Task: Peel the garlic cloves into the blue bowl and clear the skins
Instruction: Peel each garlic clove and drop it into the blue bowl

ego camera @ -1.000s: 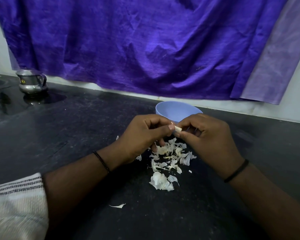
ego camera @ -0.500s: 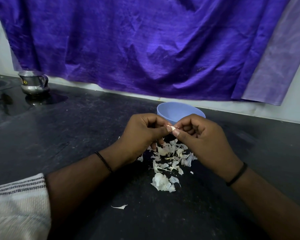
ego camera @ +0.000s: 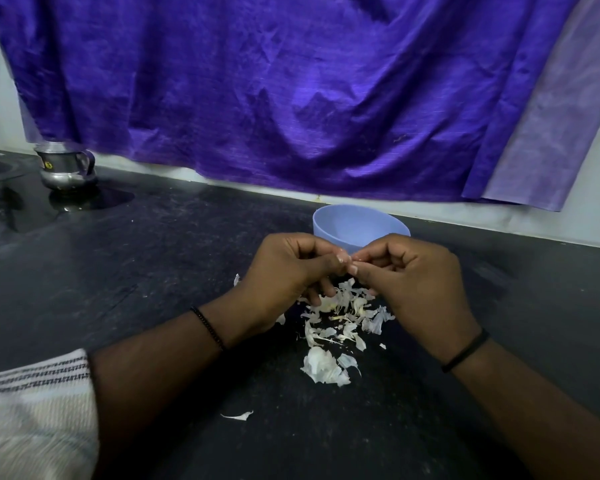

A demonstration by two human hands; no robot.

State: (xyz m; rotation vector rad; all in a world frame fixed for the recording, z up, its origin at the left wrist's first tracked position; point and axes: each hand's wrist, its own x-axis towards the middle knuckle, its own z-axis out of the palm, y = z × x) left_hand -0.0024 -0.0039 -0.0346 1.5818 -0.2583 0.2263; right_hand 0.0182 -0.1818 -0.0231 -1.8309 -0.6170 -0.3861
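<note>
Striped sleeve (ego camera: 31, 407): nearest, lower left, on left forearm.
Stray skin flake (ego camera: 237, 416): alone on black tabletop (ego camera: 153, 271), nearer than main pile.
Garlic skins (ego camera: 340, 323): loose white pile, centre, below and between both hands; larger piece at near edge.
Left hand (ego camera: 284, 282): fingers curled, thumb and forefinger tips pinching a small item at centre; beaded band on wrist.
Right hand (ego camera: 419, 282): fingers curled, tips meeting left hand's tips on same item; black band on wrist.
Garlic clove (ego camera: 355, 260): only a sliver visible betw. fingertips, mostly hidden; held above skins, just in front of bowl.
Blue bowl (ego camera: 357, 223): upright, behind hands; contents not visible.
Steel jug (ego camera: 64, 168): far left, back.
Purple cloth (ego camera: 274, 91): hangs on wall behind.
</note>
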